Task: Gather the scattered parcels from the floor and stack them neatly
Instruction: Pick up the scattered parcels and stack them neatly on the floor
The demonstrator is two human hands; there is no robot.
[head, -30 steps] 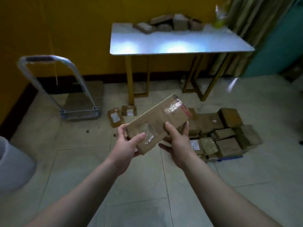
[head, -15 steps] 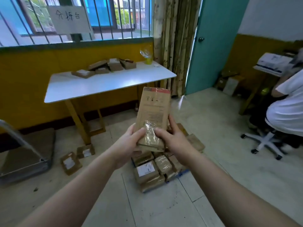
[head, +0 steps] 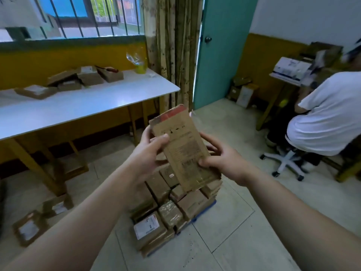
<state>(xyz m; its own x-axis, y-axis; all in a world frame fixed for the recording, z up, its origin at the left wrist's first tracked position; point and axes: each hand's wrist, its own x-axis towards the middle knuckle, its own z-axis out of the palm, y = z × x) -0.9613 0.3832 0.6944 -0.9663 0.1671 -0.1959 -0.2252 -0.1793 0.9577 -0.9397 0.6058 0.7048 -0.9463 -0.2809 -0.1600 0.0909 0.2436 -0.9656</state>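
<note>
Floor: pale tiled floor (head: 234,241) carries a tight block of brown taped parcels (head: 172,212), butted together to stay square.
Held parcel: flat brown cardboard parcel (head: 183,149), upright above that block, printed face toward the wearer, probably for aligning.
Left hand (head: 148,155): grips its upper left edge.
Right hand (head: 222,161): pinches its lower right side.

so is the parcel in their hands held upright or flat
Upright, tilted: the parcel stands on end, red strip on top, left hand and right hand gripping its sides.
</note>
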